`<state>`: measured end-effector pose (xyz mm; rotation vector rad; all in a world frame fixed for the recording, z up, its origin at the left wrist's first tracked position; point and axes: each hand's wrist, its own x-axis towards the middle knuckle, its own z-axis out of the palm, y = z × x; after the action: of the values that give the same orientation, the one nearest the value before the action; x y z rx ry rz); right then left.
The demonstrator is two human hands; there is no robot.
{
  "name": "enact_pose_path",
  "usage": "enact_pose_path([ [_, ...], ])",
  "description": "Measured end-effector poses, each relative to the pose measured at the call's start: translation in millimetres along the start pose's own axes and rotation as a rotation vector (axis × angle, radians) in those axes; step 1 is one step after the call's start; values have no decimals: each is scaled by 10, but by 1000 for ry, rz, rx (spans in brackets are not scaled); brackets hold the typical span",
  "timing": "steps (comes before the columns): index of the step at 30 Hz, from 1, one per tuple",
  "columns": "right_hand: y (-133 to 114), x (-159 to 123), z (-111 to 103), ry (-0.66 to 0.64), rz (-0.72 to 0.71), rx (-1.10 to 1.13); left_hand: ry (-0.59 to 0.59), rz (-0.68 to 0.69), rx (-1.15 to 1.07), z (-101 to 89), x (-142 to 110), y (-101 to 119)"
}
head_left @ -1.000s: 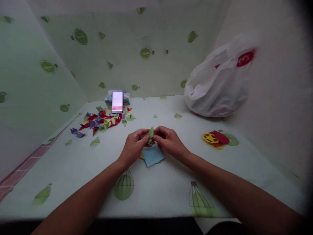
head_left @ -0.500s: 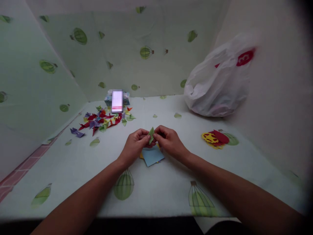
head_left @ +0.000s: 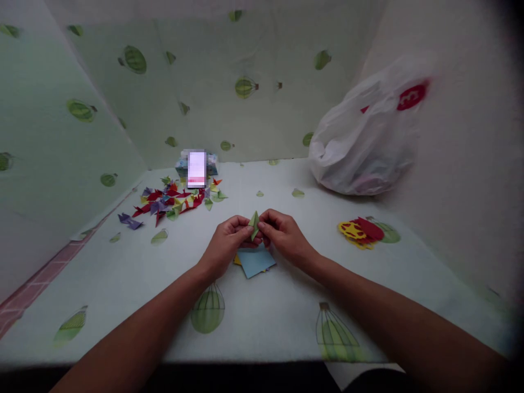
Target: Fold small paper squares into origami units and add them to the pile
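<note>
Between my hands, a small piece of folded green paper stands with its point upward. My left hand pinches its left side, thumb in front and fingers behind. On its right edge, my right hand closes thumb and fingertips. Just below lies a stack of paper squares with a light blue sheet on top, and bits of yellow peek out at its edges. The hands partly cover the stack's far edge.
Several folded paper cranes lie heaped at the far left, before a lit phone leaning on a tissue box. A white plastic bag stands at the back right. Yellow and red cut-outs lie right of my hands.
The folded green paper has turned slightly between my fingers, showing a center crease more plainly. My hands stay in almost the same place.
</note>
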<state>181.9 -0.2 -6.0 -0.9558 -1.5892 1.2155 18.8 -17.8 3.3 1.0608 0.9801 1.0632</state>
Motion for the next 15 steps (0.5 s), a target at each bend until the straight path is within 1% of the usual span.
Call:
enact_pose_path([
  [6,-3,-8,9,-4,8,39,3,-1,-26,17,-6,10],
  [9,-6,-8,8,-3,12,42,13,12,-1,24,-13,18],
  [12,-9,-8,11,12,11,20,59,45,63,20,-14,18],
  [15,-13,-13,29,3,4,30,111,69,77,11,-14,15],
])
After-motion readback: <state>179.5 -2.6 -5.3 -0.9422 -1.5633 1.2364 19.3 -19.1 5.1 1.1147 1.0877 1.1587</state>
